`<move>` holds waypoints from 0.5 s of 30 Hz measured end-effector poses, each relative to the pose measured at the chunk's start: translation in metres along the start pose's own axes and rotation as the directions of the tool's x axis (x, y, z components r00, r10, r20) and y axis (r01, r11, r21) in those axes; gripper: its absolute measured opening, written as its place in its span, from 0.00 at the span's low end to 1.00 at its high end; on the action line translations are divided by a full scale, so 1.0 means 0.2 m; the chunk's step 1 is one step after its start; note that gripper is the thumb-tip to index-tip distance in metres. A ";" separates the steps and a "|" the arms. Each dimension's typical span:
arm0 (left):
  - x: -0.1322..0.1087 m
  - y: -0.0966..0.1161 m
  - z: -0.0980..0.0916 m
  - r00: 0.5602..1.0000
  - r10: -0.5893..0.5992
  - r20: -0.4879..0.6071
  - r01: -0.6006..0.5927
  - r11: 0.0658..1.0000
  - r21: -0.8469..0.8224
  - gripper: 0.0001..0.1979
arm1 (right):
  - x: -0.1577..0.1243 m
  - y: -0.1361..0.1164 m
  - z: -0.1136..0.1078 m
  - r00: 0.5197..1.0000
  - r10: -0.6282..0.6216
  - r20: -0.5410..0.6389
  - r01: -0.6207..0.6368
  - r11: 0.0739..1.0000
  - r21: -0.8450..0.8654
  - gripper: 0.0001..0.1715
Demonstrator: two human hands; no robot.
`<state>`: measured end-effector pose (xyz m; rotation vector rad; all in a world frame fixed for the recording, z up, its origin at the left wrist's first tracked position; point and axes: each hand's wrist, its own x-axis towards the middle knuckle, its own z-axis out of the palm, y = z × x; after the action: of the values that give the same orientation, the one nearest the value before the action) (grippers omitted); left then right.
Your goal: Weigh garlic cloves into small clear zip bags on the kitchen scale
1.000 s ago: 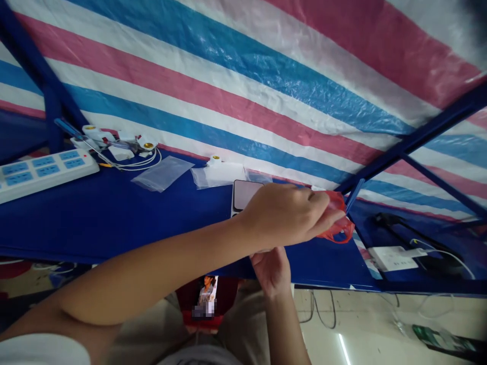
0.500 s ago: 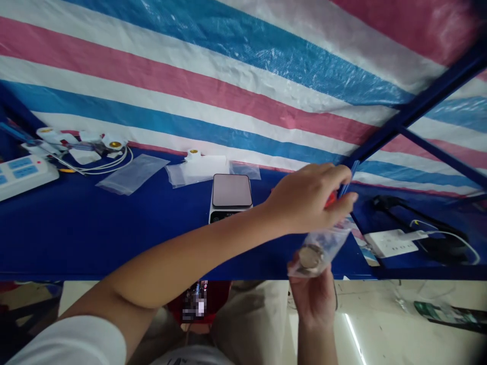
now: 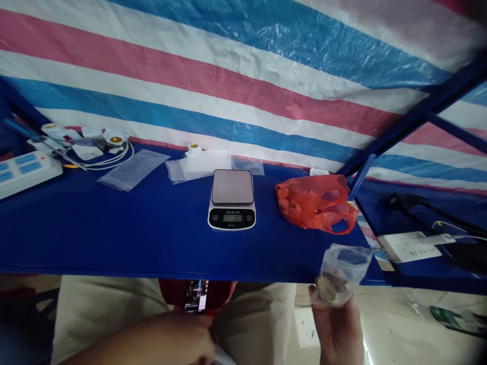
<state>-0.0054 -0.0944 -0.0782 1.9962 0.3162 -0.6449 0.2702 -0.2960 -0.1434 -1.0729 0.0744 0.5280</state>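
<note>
Blue table (image 3: 114, 238); clear bag (image 3: 342, 274) pinched in right-hand fingers (image 3: 323, 299).

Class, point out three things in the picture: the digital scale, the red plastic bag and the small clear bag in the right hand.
digital scale (image 3: 232, 186): head view, weighing plate.
red plastic bag (image 3: 314, 202): head view, bulging middle.
small clear bag (image 3: 344, 267): head view, clear upper part.

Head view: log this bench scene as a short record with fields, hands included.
Right hand: holds up a small clear bag with dark round pieces in its bottom, at the table's front edge
Left hand: low over the lap, below the table edge; grip not clear
Table: blue top
Scale: mid-table, platform bare, display lit
Red bag: right of the scale, crumpled, lying on the table
Empty clear bags: behind and left of the scale
Power strip: far left
Backdrop: striped tarp
</note>
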 end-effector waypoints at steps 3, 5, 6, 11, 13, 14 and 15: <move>-0.01 -0.43 0.14 0.850 -0.430 -0.305 0.460 0.888 0.030 0.11 | 0.08 0.00 0.00 0.999 -0.009 0.040 0.010 1.000 -0.008 0.26; 0.05 -0.62 0.17 0.786 -0.464 -0.408 0.512 0.859 0.011 0.14 | 0.11 -0.01 0.01 0.998 -0.019 0.059 0.019 1.000 -0.003 0.27; 0.08 -0.67 0.17 0.792 -0.443 -0.421 0.487 0.873 -0.002 0.15 | 0.12 -0.01 0.02 0.997 -0.022 0.068 0.021 1.000 0.006 0.26; 0.20 -0.71 0.21 0.814 -0.437 -0.381 0.444 0.893 -0.075 0.18 | 0.11 -0.01 0.07 0.997 -0.032 0.075 0.032 0.999 0.002 0.26; 0.22 -0.71 0.24 0.807 -0.450 -0.381 0.440 0.890 -0.121 0.21 | 0.11 0.00 0.06 0.997 -0.037 0.069 0.039 0.999 -0.020 0.26; 0.22 -0.71 0.25 0.816 -0.439 -0.377 0.419 0.897 -0.139 0.22 | 0.11 0.00 0.05 0.997 -0.041 0.071 0.044 0.999 -0.030 0.26; 0.23 -0.71 0.25 0.829 -0.421 -0.369 0.393 0.907 -0.152 0.22 | 0.12 0.00 0.04 0.996 -0.049 0.074 0.052 0.998 -0.037 0.26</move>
<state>-0.0505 -0.0708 -0.2263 1.9955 1.0217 -0.4730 0.2893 -0.2804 -0.1466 -1.0899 -0.0276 0.5248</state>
